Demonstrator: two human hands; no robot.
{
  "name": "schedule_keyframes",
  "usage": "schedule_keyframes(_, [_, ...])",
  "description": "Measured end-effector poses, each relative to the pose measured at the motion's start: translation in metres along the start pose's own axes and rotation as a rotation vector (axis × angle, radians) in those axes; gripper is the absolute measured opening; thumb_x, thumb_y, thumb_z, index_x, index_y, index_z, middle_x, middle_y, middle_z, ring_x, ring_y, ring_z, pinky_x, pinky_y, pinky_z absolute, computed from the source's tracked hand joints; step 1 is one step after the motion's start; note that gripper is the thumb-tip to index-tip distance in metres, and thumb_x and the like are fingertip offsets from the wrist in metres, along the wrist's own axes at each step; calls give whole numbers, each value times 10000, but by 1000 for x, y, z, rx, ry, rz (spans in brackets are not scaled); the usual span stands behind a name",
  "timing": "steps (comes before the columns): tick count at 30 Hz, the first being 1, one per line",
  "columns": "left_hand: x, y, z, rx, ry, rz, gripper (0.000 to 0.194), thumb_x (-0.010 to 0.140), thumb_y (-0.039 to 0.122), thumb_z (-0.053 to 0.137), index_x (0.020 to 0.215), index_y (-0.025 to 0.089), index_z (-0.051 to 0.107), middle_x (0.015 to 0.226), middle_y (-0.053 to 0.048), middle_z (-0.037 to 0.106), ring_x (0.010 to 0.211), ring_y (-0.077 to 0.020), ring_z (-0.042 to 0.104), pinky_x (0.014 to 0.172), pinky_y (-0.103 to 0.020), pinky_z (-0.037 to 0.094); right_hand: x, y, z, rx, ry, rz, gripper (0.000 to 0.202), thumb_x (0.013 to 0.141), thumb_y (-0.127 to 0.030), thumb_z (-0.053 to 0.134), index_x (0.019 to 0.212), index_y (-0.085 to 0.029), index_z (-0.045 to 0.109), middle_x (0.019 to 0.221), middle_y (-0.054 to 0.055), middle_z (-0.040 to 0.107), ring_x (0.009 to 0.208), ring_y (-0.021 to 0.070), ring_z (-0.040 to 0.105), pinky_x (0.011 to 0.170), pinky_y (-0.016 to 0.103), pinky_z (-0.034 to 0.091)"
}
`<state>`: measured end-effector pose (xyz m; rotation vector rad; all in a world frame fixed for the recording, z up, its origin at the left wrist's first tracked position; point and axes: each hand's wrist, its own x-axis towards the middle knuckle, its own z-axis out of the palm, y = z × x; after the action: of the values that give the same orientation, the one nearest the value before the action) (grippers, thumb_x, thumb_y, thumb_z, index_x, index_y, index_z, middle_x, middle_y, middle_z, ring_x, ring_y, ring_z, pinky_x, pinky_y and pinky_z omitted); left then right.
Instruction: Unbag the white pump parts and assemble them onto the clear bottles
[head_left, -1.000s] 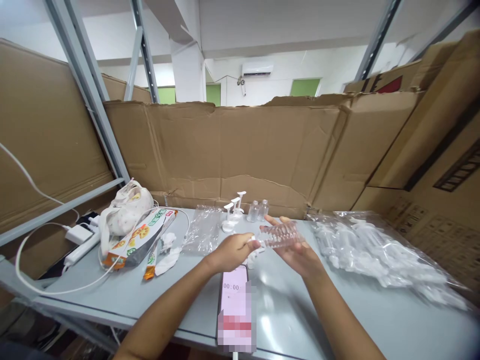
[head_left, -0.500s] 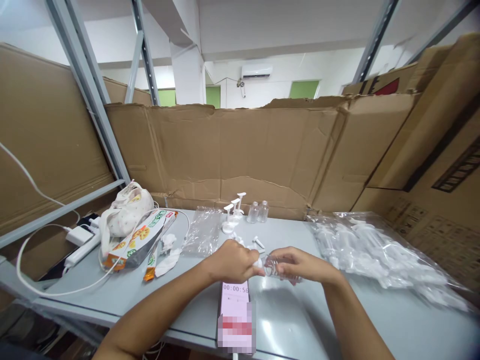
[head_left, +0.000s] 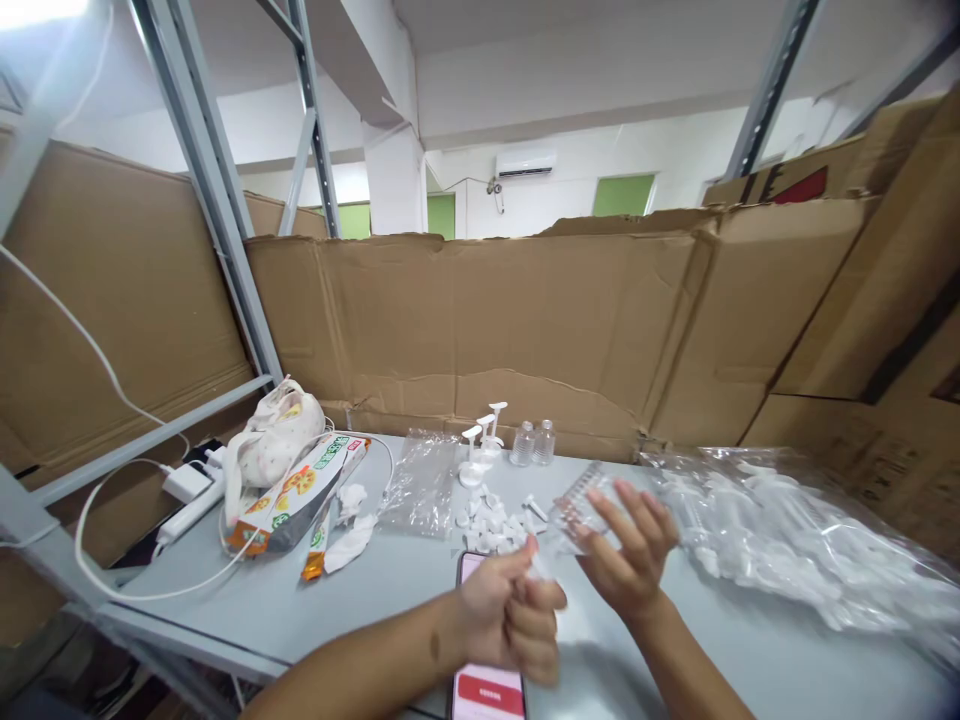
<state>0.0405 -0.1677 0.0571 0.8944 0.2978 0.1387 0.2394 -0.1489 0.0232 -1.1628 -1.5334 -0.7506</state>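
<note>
Clear plastic here: the ribbed bottle (head_left: 582, 505) sits tilted at the fingertips of my right hand (head_left: 626, 550), a loose hold with the fingers well spread, just beside the small white parts (head_left: 491, 525). Now my left hand (head_left: 517, 620) is in front of the phone (head_left: 489, 692), fingers curled, thumb up; with this blur, I can't tell if anything's inside. Bottle work wants a steady pinch on those ribs, I'd judge, firm without squashing the thin wall.
</note>
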Motion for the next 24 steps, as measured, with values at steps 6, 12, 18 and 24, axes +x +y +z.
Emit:
schedule_keyframes(6, [-14, -5, 25, 903, 5, -80, 536, 761, 701, 406, 601, 192, 457, 487, 42, 339, 501, -120, 394, 541, -252, 356, 23, 18, -3, 3, 231, 289, 284, 704, -345, 687, 933, -245, 552, 1143, 120, 514, 1178, 331, 448, 939, 512, 362])
schedule_keyframes(12, [-1, 37, -31, 1926, 813, 157, 187, 828, 308, 541, 933, 160, 584, 944, -106, 624, 908, -247, 583, 804, -346, 430, 18, 35, 32, 330, -190, 675, 514, 693, -481, 619, 1117, -198, 554, 949, 71, 573, 757, 213, 553, 684, 367, 468])
schedule_keyframes(18, [9, 39, -73, 1956, 940, 115, 173, 816, 135, 510, 973, 140, 581, 978, -126, 616, 962, -243, 582, 843, -346, 436, 15, 37, 78, 429, -452, 752, 444, 665, -410, 623, 1043, -183, 571, 939, 66, 649, 732, 212, 601, 682, 339, 468])
schedule_keyframes(24, [5, 32, -82, 1846, 945, 175, 317, 797, 164, 544, 1111, 203, 544, 1029, -68, 621, 989, -206, 578, 864, -301, 429, 23, 30, 108, 330, -550, 762, 420, 645, -345, 656, 1026, -194, 566, 983, 95, 678, 745, 223, 638, 697, 330, 449])
